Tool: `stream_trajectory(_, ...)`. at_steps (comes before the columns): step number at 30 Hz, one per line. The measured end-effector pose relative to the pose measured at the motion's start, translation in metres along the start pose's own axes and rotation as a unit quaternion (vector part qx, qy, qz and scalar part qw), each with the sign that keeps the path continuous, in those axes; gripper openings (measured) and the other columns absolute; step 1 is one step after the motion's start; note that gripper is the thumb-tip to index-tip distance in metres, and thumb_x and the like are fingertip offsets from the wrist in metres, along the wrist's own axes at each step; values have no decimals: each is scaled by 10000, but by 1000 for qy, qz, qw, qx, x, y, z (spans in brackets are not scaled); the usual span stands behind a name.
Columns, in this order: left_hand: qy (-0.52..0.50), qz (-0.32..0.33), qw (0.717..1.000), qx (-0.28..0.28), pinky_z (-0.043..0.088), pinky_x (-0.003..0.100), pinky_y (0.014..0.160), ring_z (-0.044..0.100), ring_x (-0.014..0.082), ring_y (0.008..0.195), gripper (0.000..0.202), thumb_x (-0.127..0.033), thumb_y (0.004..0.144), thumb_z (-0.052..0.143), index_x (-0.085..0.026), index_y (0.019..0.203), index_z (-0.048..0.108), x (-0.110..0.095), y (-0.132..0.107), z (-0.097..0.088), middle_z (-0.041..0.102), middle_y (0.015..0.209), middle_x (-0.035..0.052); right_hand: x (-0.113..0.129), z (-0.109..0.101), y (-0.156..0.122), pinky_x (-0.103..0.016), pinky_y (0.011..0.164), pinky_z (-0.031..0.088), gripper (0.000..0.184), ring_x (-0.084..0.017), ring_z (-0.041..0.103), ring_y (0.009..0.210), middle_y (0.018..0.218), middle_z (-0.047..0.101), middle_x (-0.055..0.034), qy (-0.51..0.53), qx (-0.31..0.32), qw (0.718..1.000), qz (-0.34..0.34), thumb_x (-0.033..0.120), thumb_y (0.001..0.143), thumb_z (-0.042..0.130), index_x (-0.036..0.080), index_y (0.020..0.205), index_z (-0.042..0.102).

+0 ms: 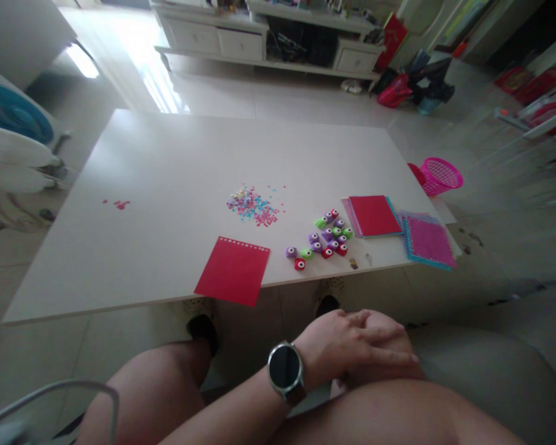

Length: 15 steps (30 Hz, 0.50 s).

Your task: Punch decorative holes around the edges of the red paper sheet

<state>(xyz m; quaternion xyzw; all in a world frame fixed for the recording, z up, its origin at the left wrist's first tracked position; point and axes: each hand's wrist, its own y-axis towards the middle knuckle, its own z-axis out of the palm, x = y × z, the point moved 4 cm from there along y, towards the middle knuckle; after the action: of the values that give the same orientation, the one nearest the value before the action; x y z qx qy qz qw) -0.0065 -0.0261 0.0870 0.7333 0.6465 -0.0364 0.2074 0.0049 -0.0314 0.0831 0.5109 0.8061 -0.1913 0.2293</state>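
My left hand (352, 349), with a dark round watch (285, 369) on the wrist, lies flat on my right knee, fingers stretched out and holding nothing. My right hand is out of view. Ahead stands a low white table (167, 185). A red paper sheet (234, 271) lies at its near edge, overhanging a little. To the right of the sheet sits a cluster of small purple, green and red craft punches (328, 238). A heap of tiny coloured paper bits (254, 207) lies behind them.
A stack of red and pink paper (374, 215) and pink glitter sheets (429, 242) lie at the table's right end. A pink basket (440, 175) stands on the floor beyond. A few red scraps (119, 203) lie at the left. A white cabinet (241, 40) lines the far wall.
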Motion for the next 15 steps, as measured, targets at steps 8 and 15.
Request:
stream_trajectory(8, -3, -4, 1000, -6, 602, 321, 777, 623, 240, 1442, 664, -274, 1096, 590, -538, 1677, 403, 0, -1, 3, 508, 1714, 0, -1, 3, 1, -969, 1166, 229, 359, -695, 302, 1560, 1560, 611, -281, -5, 21, 1000, -6, 145, 1035, 587, 59, 1271, 843)
stream_trajectory(15, 0, 1, 1000, -2, 592, 319, 783, 620, 239, 1438, 652, -282, 1107, 574, -529, 1685, 399, 0, 0, 3, 463, 1754, -9, -4, 7, 1, -988, 1136, 240, 374, -665, 379, 1543, 1586, 586, -286, -18, 23, 999, -25, 176, 1053, 567, 107, 1296, 843)
